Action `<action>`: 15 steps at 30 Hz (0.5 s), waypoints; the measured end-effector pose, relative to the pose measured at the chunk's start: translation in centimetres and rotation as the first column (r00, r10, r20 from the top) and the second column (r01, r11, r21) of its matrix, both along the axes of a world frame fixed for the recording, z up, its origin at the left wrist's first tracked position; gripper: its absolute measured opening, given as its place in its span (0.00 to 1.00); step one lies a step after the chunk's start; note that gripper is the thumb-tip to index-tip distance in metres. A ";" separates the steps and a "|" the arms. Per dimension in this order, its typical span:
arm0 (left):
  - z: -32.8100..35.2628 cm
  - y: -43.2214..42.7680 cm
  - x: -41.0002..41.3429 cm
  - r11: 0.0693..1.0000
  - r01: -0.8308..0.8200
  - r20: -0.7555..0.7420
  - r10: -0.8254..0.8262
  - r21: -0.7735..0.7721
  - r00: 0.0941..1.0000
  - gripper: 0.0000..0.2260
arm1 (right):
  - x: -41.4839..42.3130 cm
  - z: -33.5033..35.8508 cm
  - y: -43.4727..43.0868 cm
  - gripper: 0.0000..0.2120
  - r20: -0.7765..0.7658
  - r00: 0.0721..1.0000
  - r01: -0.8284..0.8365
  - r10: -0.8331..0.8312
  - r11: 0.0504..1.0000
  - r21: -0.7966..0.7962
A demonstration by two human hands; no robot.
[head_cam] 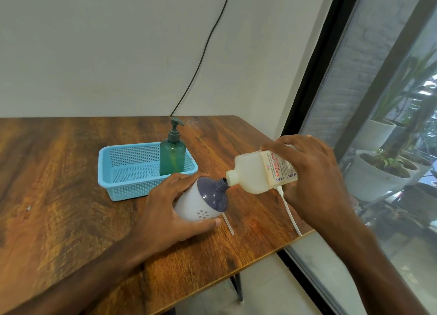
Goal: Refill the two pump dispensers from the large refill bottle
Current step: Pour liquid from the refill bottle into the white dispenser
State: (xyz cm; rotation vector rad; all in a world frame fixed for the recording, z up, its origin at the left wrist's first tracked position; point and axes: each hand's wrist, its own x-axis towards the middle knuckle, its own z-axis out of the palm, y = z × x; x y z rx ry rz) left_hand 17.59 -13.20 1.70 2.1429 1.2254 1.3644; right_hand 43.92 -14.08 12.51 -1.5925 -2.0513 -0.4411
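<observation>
The wooden bench (pixel 71 172) runs wide and bare to the left, but the work sits close to its front right corner, with a big window (pixel 378 101) just beyond, so there's little spare room on that side.

The blue mesh basket (pixel 123 175) stands behind, holding a green pump dispenser (pixel 172 157) upright with its pump on.

The right hand (pixel 309 172) is wrapped round the base of the refill bottle (pixel 253 172), tipped nearly level, its open mouth touching the neck of the lavender dispenser (pixel 203 203). That bottle looks like soft, translucent plastic; I'd guess a firm squeeze would make it gush, so the grip low on the body suits it.

The left hand (pixel 175 210) cups the dispenser's smooth round body, tilted toward the bottle. It looks light and likely slippery if liquid runs down it.

Two white pump tubes (pixel 292 216) lie on the bench near the edge beneath the hands, easy to knock off.
</observation>
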 end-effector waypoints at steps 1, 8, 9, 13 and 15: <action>0.0 0.1 0.0 1.000 0.000 0.002 0.000 0.001 1.000 0.32 | 0.0 0.0 0.0 0.34 -0.001 1.000 -0.001 0.001 1.000 0.001; -0.1 0.2 0.0 1.000 -0.009 0.006 0.009 0.015 1.000 0.32 | -0.2 0.4 0.1 0.34 0.012 1.000 0.004 -0.004 1.000 -0.015; -0.1 0.2 0.0 1.000 -0.008 0.011 0.008 0.014 1.000 0.32 | -0.2 0.4 0.1 0.34 0.017 1.000 0.001 -0.001 1.000 -0.010; -0.3 0.3 0.0 1.000 -0.010 0.027 0.010 -0.003 1.000 0.33 | -0.3 0.6 0.0 0.34 0.027 1.000 0.001 -0.001 1.000 0.001; -0.3 0.4 0.0 1.000 -0.013 0.029 0.013 -0.009 1.000 0.33 | -0.6 0.8 -0.1 0.34 0.026 1.000 0.008 -0.008 1.000 -0.008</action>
